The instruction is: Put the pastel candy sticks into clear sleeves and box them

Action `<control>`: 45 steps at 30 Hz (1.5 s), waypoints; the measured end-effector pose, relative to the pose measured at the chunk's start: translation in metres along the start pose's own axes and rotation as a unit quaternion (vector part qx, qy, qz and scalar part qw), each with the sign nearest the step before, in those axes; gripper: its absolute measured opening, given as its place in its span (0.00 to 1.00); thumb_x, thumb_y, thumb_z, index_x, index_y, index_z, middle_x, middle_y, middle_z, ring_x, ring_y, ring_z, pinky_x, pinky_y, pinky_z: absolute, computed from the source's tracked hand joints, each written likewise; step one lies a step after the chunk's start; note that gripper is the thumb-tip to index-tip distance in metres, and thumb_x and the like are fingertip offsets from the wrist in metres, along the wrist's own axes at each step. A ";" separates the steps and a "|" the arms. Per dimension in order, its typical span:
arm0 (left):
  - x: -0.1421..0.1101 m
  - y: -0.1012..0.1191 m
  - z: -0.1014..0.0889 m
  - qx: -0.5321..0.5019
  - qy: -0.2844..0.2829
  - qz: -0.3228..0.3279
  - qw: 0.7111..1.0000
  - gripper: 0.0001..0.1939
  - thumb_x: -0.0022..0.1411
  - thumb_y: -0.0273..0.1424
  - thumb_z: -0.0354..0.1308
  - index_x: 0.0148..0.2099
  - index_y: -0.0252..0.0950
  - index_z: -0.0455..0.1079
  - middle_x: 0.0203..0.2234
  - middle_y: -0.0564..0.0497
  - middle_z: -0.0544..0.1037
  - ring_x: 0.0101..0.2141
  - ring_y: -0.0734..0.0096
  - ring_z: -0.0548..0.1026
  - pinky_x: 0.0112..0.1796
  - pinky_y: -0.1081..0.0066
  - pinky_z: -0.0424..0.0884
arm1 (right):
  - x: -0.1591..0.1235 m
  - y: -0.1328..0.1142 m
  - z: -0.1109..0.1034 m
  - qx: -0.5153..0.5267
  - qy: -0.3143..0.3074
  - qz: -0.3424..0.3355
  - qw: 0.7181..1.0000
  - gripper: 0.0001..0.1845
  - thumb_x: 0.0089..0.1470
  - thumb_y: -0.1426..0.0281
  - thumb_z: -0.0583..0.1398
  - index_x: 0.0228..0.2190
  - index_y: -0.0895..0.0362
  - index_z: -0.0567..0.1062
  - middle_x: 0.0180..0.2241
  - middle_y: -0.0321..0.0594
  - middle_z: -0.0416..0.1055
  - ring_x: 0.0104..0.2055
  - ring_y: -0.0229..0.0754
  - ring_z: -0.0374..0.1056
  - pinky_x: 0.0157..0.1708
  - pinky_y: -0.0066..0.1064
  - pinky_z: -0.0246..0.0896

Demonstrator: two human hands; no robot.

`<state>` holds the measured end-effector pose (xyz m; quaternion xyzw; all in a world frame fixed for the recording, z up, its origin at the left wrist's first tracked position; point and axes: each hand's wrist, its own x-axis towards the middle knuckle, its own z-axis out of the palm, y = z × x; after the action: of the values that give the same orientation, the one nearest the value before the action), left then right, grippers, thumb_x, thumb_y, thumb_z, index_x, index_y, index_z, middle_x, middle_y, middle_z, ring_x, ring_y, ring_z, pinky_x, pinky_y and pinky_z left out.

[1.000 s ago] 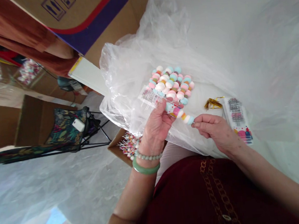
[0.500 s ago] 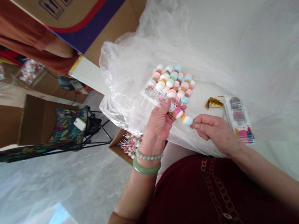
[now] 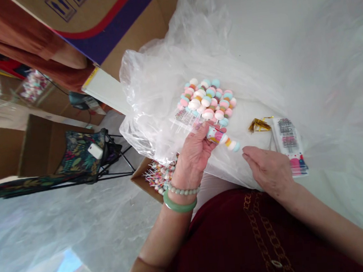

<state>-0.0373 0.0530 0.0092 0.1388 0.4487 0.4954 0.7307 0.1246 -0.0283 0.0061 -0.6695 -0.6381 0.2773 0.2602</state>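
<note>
**Left hand (image 3: 193, 155) clamps a candy skewer (image 3: 223, 138)**

Seen from the head view, the left hand curls firmly around the stick of smooth pastel discs, whose tip points toward the right hand (image 3: 270, 172). That hand hangs relaxed, fingers open, just apart from the candy. Nearby, a pile of skewers (image 3: 205, 101) lies on crinkled clear plastic (image 3: 175, 68), beside gold twist ties (image 3: 259, 125).

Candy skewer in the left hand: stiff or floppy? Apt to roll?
The candy skewer is probably stiff: the left hand grips it and the free end juts out straight, without sagging. Its round candies suggest it may roll if set down.
</note>
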 end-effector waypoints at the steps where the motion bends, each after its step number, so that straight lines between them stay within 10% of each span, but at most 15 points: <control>1: 0.000 0.000 0.000 0.001 -0.003 0.007 1.000 0.07 0.54 0.30 0.63 0.36 0.33 0.72 0.28 0.50 0.78 0.35 0.67 0.77 0.39 0.68 0.74 | 0.001 -0.002 0.000 0.037 -0.030 0.039 0.998 0.10 0.52 0.65 0.55 0.26 0.54 0.74 0.19 0.38 0.69 0.23 0.40 0.63 0.26 0.32 0.52; 4: 0.000 0.002 -0.002 -0.002 -0.022 0.016 1.000 0.06 0.54 0.30 0.63 0.35 0.33 0.72 0.28 0.51 0.77 0.31 0.69 0.77 0.39 0.66 0.74 | 0.007 -0.003 -0.004 0.263 -0.152 0.190 0.934 0.10 0.48 0.62 0.58 0.27 0.56 0.74 0.16 0.34 0.65 0.16 0.35 0.57 0.18 0.28 0.49; 10: -0.004 0.001 -0.006 0.019 -0.059 -0.013 0.998 0.12 0.54 0.34 0.63 0.39 0.32 0.72 0.30 0.49 0.78 0.33 0.67 0.78 0.40 0.65 0.73 | 0.017 0.010 -0.006 0.589 -0.337 0.322 0.660 0.09 0.40 0.67 0.63 0.25 0.59 0.72 0.11 0.23 0.54 0.11 0.25 0.36 0.12 0.23 0.31; 13: -0.007 -0.003 -0.003 0.031 -0.058 -0.019 0.998 0.12 0.52 0.33 0.65 0.38 0.32 0.73 0.29 0.50 0.77 0.32 0.68 0.78 0.41 0.65 0.73 | 0.015 0.009 0.004 0.623 -0.342 0.327 0.623 0.08 0.42 0.69 0.63 0.27 0.59 0.72 0.13 0.23 0.56 0.11 0.24 0.36 0.13 0.22 0.32; 22: -0.009 -0.013 0.001 0.055 -0.060 -0.028 0.996 0.13 0.53 0.36 0.64 0.38 0.33 0.72 0.29 0.50 0.77 0.34 0.68 0.78 0.36 0.70 0.72 | 0.015 -0.006 0.018 0.499 -0.135 0.240 0.821 0.08 0.46 0.66 0.62 0.25 0.58 0.72 0.14 0.30 0.63 0.15 0.29 0.49 0.14 0.24 0.38; 28: -0.006 -0.015 0.002 0.036 -0.021 0.012 0.999 0.12 0.52 0.36 0.64 0.36 0.33 0.72 0.28 0.52 0.76 0.31 0.70 0.77 0.41 0.66 0.72 | 0.006 0.005 0.011 0.237 -0.047 0.128 0.962 0.05 0.48 0.67 0.60 0.26 0.55 0.75 0.25 0.34 0.70 0.29 0.38 0.63 0.29 0.29 0.55; 35: -0.013 -0.025 0.013 0.019 -0.058 -0.004 0.998 0.14 0.50 0.36 0.66 0.35 0.32 0.72 0.26 0.52 0.76 0.28 0.77 0.73 0.34 0.74 0.70 | 0.018 -0.011 0.012 0.254 -0.036 0.099 0.961 0.07 0.51 0.66 0.58 0.25 0.55 0.73 0.22 0.32 0.66 0.25 0.36 0.62 0.28 0.29 0.55; 42: -0.015 -0.029 0.006 0.114 -0.072 -0.039 0.990 0.15 0.46 0.33 0.69 0.34 0.31 0.70 0.19 0.57 0.69 0.16 0.85 0.60 0.17 0.80 0.52 | 0.009 -0.004 0.013 0.211 -0.022 0.066 0.975 0.27 0.52 0.71 0.57 0.54 0.53 0.66 0.21 0.28 0.68 0.23 0.36 0.65 0.31 0.31 0.62; 45: -0.020 -0.035 0.006 0.069 -0.109 -0.089 0.988 0.13 0.49 0.35 0.67 0.30 0.32 0.67 0.12 0.62 0.58 0.13 0.86 0.51 0.16 0.79 0.46 | 0.012 -0.003 0.013 0.188 0.003 0.005 0.982 0.19 0.54 0.71 0.56 0.48 0.51 0.73 0.28 0.33 0.74 0.24 0.36 0.65 0.31 0.31 0.63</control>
<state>-0.0136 0.0212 0.0003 0.2013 0.4104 0.3782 0.8050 0.1136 -0.0159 -0.0016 -0.6127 -0.5706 0.3911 0.3821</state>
